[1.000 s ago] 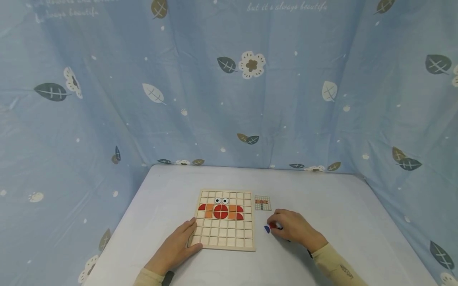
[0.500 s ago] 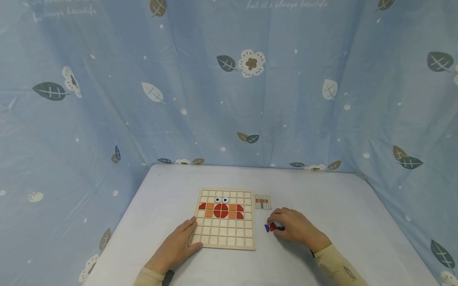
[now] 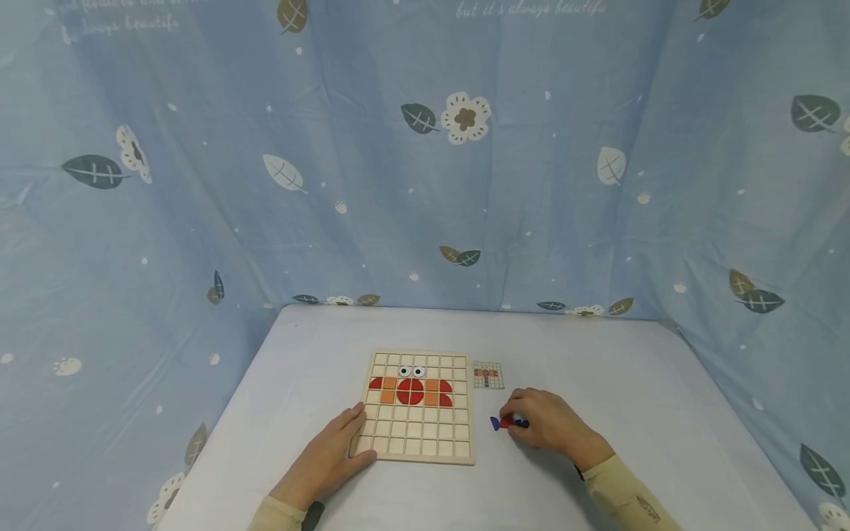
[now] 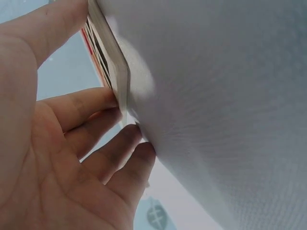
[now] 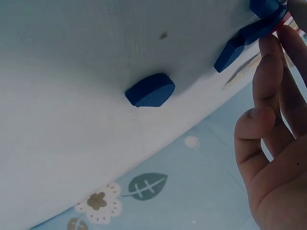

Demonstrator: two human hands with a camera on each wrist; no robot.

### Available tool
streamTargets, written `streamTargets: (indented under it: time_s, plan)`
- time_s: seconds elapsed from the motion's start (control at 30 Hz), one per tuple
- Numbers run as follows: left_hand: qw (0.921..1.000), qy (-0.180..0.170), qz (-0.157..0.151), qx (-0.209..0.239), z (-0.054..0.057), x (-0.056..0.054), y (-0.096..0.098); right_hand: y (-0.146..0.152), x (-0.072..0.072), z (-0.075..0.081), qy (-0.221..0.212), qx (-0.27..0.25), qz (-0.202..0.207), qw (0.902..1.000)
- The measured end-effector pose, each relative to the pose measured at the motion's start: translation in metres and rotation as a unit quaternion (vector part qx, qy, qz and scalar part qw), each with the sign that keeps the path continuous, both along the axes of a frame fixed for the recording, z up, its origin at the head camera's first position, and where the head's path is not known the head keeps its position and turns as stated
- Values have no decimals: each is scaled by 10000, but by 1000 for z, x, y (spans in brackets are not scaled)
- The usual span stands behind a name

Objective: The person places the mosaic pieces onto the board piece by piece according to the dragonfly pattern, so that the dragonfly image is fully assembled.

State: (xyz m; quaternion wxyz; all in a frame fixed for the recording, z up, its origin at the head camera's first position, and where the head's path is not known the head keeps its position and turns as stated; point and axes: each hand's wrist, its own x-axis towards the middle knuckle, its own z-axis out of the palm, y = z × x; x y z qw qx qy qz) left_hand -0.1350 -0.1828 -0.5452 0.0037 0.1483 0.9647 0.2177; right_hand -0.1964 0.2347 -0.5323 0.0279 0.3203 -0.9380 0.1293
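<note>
The wooden grid board (image 3: 423,463) lies on the table with red, orange and eye tiles set in its upper rows. My left hand (image 3: 332,451) rests at its lower left corner, thumb along the near edge and fingers stretched along the left side. In the left wrist view, fingertips (image 4: 109,98) touch the board's rim (image 4: 112,52). Right of the board, my right hand (image 3: 546,422) pinches a red tile (image 3: 505,422) between thumb and fingers, low over the table. A blue tile (image 3: 494,423) lies just left of it. In the right wrist view, several blue tiles (image 5: 232,51) sit by the fingertips.
A small pattern card (image 3: 488,375) lies beside the board's upper right. One blue tile (image 5: 151,91) lies apart from the others in the right wrist view. A blue patterned curtain (image 3: 465,184) surrounds the white table (image 3: 598,354) at the back and sides.
My right hand has shifted slightly right, and the red tile at its fingertips has tilted. The left hand and the board stay as they were.
</note>
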Motion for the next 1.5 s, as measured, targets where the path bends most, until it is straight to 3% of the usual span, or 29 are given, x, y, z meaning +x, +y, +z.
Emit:
streamTargets:
  time_s: [0.43, 0.67, 0.93, 1.27, 1.5]
  plan:
    - [9998, -86, 103, -140, 2, 2, 1, 2, 1, 0, 40, -88, 10, 10000]
    - [9997, 41, 125, -211, 0, 5, -3, 3, -2, 2, 56, -97, -85, 9999]
    - [9996, 26, 95, -277, 1, 7, -3, 0, -5, 5, 403, -395, 47, 9984]
    - [9993, 214, 85, -281, -1, 7, -3, -25, -7, 13, 827, -671, 443, 9933]
    - [9990, 300, 57, -318, -5, 5, -4, -60, -14, 23, 806, -748, 704, 9914]
